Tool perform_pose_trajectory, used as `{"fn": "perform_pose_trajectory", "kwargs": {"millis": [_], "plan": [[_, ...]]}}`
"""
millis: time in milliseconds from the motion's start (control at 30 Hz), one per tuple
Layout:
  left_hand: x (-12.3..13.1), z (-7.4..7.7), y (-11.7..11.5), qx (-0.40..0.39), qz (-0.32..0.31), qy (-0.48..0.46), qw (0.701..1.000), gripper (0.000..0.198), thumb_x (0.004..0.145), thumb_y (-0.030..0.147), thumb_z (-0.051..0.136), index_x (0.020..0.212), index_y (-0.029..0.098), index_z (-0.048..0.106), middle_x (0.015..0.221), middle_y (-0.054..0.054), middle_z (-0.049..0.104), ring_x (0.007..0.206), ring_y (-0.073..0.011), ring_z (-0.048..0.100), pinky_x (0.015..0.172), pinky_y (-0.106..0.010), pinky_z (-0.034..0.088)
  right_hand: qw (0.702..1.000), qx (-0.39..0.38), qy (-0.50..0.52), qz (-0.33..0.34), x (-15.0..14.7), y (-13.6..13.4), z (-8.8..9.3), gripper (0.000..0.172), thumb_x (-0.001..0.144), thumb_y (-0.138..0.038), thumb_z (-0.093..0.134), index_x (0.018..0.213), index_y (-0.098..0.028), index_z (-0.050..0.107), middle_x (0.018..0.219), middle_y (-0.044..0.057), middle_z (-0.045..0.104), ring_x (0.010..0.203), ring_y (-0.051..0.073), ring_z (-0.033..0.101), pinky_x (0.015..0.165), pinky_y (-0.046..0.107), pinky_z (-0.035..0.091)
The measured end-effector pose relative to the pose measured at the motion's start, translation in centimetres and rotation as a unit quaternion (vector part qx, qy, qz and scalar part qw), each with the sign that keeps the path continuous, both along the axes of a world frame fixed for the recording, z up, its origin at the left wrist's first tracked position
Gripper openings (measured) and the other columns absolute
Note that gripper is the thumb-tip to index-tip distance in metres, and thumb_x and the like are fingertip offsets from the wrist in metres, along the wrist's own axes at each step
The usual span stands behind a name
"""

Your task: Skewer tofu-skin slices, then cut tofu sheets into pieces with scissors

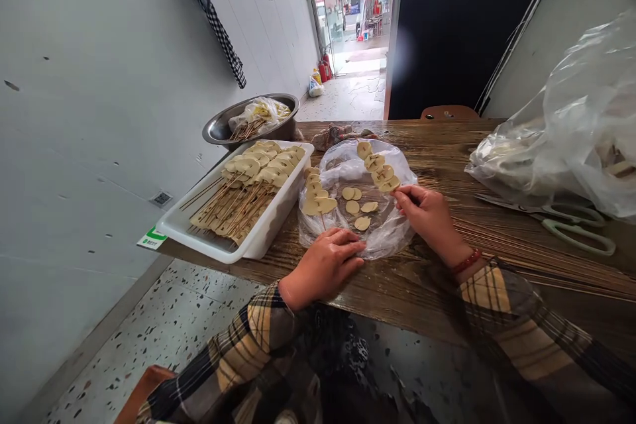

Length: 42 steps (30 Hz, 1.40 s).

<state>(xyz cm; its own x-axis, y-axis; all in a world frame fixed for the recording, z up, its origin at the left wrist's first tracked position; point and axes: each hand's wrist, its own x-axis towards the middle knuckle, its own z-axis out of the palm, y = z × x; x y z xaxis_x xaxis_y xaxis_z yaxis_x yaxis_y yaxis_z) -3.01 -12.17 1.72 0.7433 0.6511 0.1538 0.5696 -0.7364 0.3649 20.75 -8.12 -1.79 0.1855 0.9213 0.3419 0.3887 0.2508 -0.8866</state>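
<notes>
My right hand (422,209) pinches the lower end of a skewer threaded with several pale round slices (375,164), tilted above the plastic bag. My left hand (332,258) lies palm down at the bag's near edge, fingers stretched out. Just beyond those fingers is another skewer of slices (318,195); its stick runs toward the hand, and whether the fingers press on it is hidden. Several loose round slices (352,207) lie on the clear plastic bag (382,245), spread open on the wooden table.
On the left stands a white tray (268,238) piled with filled skewers. A metal basin (216,127) holding a bag and sticks sits behind it. Scissors (576,225), bare sticks (507,245) and a large plastic bag (561,126) occupy the right. A crumpled cloth (342,136) lies at the back.
</notes>
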Motion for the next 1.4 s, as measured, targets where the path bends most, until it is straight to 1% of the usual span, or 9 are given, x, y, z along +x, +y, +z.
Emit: {"fn": "perform_pose_trajectory", "kwargs": {"millis": [133, 233, 400, 567, 767, 833, 1067, 1233, 1400], "plan": [[0.1, 0.6, 1.3, -0.053, 0.064, -0.031, 0.996, 0.03, 0.096, 0.032, 0.042, 0.102, 0.018, 0.068, 0.1, -0.008, 0.07, 0.095, -0.0203, 0.063, 0.086, -0.033, 0.046, 1.0, -0.007, -0.009, 0.0, 0.1, 0.3, -0.8, 0.026, 0.084, -0.038, 0.058, 0.083, -0.016, 0.071, 0.063, 0.002, 0.065, 0.055, 0.017, 0.059, 0.053, 0.027, 0.046], [1.0, 0.8, 2.7, -0.048, 0.115, -0.022, 0.992, 0.022, 0.09, 0.027, 0.05, 0.101, 0.018, 0.067, 0.094, -0.006, 0.07, 0.086, -0.0188, 0.063, 0.078, -0.03, 0.047, 1.0, -0.009, -0.007, 0.0, 0.1, 0.4, -0.9, 0.028, 0.084, -0.04, 0.057, 0.084, -0.016, 0.071, 0.062, 0.002, 0.065, 0.054, 0.016, 0.059, 0.052, 0.027, 0.047], [2.5, 0.5, 4.3, -0.032, 0.115, 0.056, 0.991, 0.025, 0.076, 0.026, 0.065, 0.1, 0.021, 0.068, 0.093, -0.005, 0.063, 0.08, -0.019, 0.061, 0.069, -0.028, 0.045, 1.0, -0.007, -0.006, 0.003, 0.1, 0.5, -0.7, 0.028, 0.084, -0.04, 0.056, 0.081, -0.017, 0.071, 0.063, 0.002, 0.065, 0.053, 0.016, 0.058, 0.052, 0.027, 0.047], [2.9, -0.2, 4.6, -0.011, 0.123, 0.05, 0.991, 0.019, 0.086, 0.025, 0.052, 0.091, 0.022, 0.07, 0.094, -0.006, 0.063, 0.076, -0.0168, 0.06, 0.065, -0.026, 0.041, 1.0, -0.005, -0.007, 0.003, 0.1, 0.5, -0.5, 0.026, 0.084, -0.038, 0.056, 0.081, -0.016, 0.071, 0.063, 0.002, 0.065, 0.056, 0.017, 0.059, 0.054, 0.027, 0.047], [2.2, 0.3, 6.0, -0.034, 0.158, -0.102, 0.982, 0.016, 0.084, 0.015, 0.049, 0.08, 0.016, 0.065, 0.077, -0.003, 0.064, 0.072, -0.014, 0.058, 0.067, -0.025, 0.042, 1.0, -0.011, -0.013, -0.005, 0.0, 0.4, -0.4, 0.026, 0.084, -0.038, 0.057, 0.081, -0.017, 0.072, 0.062, 0.003, 0.065, 0.056, 0.017, 0.059, 0.054, 0.027, 0.047], [2.2, 0.7, 6.6, -0.033, 0.172, -0.117, 0.978, 0.016, 0.084, 0.016, 0.05, 0.081, 0.015, 0.065, 0.074, -0.003, 0.064, 0.07, -0.014, 0.058, 0.067, -0.025, 0.043, 1.0, -0.009, -0.017, -0.004, -0.1, 0.4, -0.4, 0.026, 0.084, -0.038, 0.057, 0.081, -0.016, 0.072, 0.062, 0.003, 0.065, 0.055, 0.017, 0.059, 0.054, 0.027, 0.047], [4.5, 0.5, 6.7, 0.064, 0.18, 0.02, 0.981, 0.033, 0.087, 0.016, 0.048, 0.117, 0.017, 0.06, 0.114, -0.01, 0.06, 0.096, -0.0208, 0.061, 0.081, -0.031, 0.047, 1.0, -0.008, -0.024, -0.002, 0.0, 0.4, -0.1, 0.027, 0.084, -0.036, 0.056, 0.084, -0.016, 0.072, 0.063, 0.004, 0.066, 0.057, 0.017, 0.06, 0.055, 0.026, 0.046], [5.4, 0.1, 6.8, 0.06, 0.132, 0.084, 0.986, 0.021, 0.084, 0.022, 0.057, 0.102, 0.022, 0.068, 0.109, -0.007, 0.061, 0.097, -0.0214, 0.06, 0.083, -0.032, 0.048, 1.0, -0.01, -0.024, -0.002, 0.0, 0.3, 0.1, 0.027, 0.084, -0.036, 0.056, 0.084, -0.015, 0.072, 0.063, 0.004, 0.066, 0.058, 0.018, 0.06, 0.055, 0.026, 0.044], [5.2, -0.6, 8.0, 0.036, 0.147, 0.006, 0.988, 0.02, 0.089, 0.021, 0.05, 0.085, 0.019, 0.069, 0.094, -0.007, 0.066, 0.086, -0.0181, 0.061, 0.079, -0.03, 0.047, 1.0, -0.008, -0.023, 0.003, -0.1, 0.3, 0.1, 0.027, 0.084, -0.036, 0.056, 0.084, -0.015, 0.072, 0.062, 0.003, 0.065, 0.056, 0.017, 0.058, 0.053, 0.025, 0.042]]}}
